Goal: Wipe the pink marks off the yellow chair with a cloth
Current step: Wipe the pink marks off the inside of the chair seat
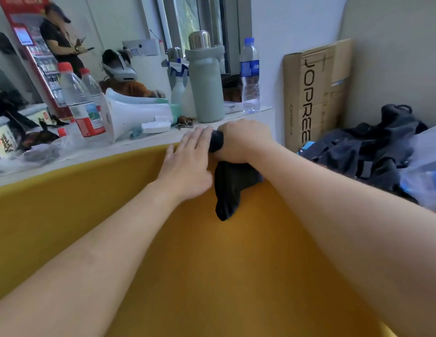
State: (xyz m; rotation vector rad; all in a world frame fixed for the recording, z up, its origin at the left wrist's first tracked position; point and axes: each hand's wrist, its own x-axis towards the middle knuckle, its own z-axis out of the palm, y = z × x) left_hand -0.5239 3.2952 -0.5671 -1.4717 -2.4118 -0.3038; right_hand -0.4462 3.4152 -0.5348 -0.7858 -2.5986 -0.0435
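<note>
- The right hand (243, 142) is working at the top edge of the yellow chair (212, 263), just beside a crowded ledge (129, 148); a wide stroke is risking a knock to the megaphone (136, 113) or the green flask (206, 86) standing close behind
- No pink marks are showing anywhere on the yellow surface in view, so the hands may be covering them, or the wiping may be landing on the wrong patch; I cannot tell which
- The loose tail of the dark cloth (230, 190) is hanging down the chair back, so only the bunched part is likely doing any rubbing, and it may be smearing pigment rather than lifting it
- The right hand is clamping the cloth, fingers curled tight round the bunched upper part, which is poking out beside the knuckles
- The left hand (187, 164) is lying flat with its fingers straight and slightly spread, holding nothing, resting on the chair's top edge and touching the cloth at its fingertips, seemingly bracing the fabric
</note>
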